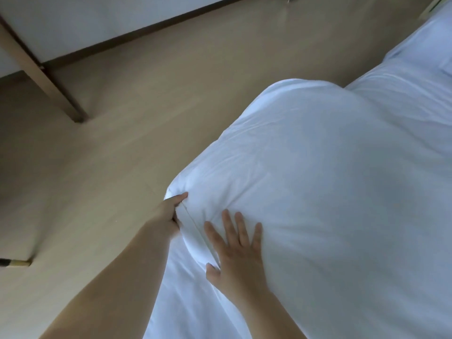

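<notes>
A big white pillow (318, 172) lies on a white-sheeted bed (190, 309) and fills the middle and right of the head view. My left hand (171, 211) grips the pillow's near-left corner, thumb on top, fingers hidden behind the fabric. My right hand (237, 250) lies flat on the pillow beside a seam, fingers straight and spread.
A beige floor (110, 155) runs along the bed's left side. A wooden leg (41, 69) slants down at the upper left below a white panel (97, 20). Another white pillow (425, 47) sits at the far upper right. A small dark and tan object (14, 263) lies at the left edge.
</notes>
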Tool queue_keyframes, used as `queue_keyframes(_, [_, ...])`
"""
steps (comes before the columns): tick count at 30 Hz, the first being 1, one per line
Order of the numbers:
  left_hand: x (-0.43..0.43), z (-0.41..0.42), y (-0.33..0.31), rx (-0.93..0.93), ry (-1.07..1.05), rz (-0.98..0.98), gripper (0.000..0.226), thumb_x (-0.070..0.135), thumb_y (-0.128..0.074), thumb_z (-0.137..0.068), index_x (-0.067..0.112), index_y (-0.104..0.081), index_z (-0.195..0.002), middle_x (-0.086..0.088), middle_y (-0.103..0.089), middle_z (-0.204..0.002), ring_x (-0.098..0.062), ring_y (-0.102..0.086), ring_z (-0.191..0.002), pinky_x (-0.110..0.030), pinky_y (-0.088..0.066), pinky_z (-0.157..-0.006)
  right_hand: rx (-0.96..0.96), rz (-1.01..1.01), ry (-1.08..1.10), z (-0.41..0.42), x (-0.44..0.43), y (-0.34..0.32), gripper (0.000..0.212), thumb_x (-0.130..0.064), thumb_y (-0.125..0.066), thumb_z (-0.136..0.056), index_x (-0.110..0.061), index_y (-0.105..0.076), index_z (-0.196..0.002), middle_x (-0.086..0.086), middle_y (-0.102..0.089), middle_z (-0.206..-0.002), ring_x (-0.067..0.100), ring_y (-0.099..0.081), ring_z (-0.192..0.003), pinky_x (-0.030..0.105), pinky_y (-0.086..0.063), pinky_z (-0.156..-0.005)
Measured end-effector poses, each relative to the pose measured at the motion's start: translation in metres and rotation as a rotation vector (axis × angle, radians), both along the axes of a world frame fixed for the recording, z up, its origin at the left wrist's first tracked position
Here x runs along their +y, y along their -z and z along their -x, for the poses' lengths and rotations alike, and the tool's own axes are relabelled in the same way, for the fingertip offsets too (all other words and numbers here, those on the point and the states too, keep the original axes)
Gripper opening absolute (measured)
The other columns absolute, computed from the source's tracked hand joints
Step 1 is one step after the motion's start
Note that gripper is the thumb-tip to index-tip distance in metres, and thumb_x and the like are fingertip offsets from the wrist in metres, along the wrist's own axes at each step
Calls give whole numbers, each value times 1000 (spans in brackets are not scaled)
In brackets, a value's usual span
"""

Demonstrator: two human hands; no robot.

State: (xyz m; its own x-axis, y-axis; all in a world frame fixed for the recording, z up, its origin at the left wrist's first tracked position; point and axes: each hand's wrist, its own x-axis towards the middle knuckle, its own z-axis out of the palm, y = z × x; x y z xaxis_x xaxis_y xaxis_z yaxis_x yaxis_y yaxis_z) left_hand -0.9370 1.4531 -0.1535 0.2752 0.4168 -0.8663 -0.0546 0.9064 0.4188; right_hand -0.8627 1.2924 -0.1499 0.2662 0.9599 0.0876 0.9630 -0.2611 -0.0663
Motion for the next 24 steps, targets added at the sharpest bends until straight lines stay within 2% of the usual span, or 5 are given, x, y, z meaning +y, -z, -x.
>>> queue_keyframes(8, [-6,-21,-119,-156,2,-684,62,-4,-60,-55,7,-51,-116,-9,-63,-103,-27,-64,-91,-33,-57,-71,305,-90,202,1,-12,-43,84,-50,-38,-56,-23,-31,-135,5,-49,-137,19,-36,-122,42,-44,-96])
queue_keyframes(12, [-64,-67,-219,-341,263,-1019,47,-13,-64,-66,19,-51,-98,-3,-59,-81,-18,-60,-73,-25,-53,-65,777,-458,285,-14,-51,-104,86,-39,-50,-64,-28,-16,-141,5,-25,-150,12,-25,-135,32,-23,-111])
queue_keyframes(18, [-232,-137,-279,-373,973,-1701,38,10,-48,-67,36,-50,-95,22,-61,-80,1,-53,-83,-5,-38,-70,1083,-998,784,-60,-212,-167,76,-66,-70,-42,-87,-21,-97,-35,-32,-130,-28,-42,-103,3,-35,-88])
queue_keyframes(21, [-329,-150,-260,-360,1242,-2157,47,10,-46,-61,38,-58,-96,31,-61,-82,2,-59,-80,-4,-37,-75,1134,-1225,1086,-79,-329,-186,75,-62,-79,-44,-62,-41,-109,-11,-38,-131,-16,-53,-91,9,-43,-80])
queue_keyframes(24, [-399,-145,-204,-232,1799,-2274,30,30,-85,-38,29,-72,-66,15,-68,-69,0,-65,-66,-7,-44,-61,1176,-1437,1298,-77,-432,-189,43,-14,-47,-93,-34,-33,-128,2,-36,-142,1,-49,-93,23,-35,-89])
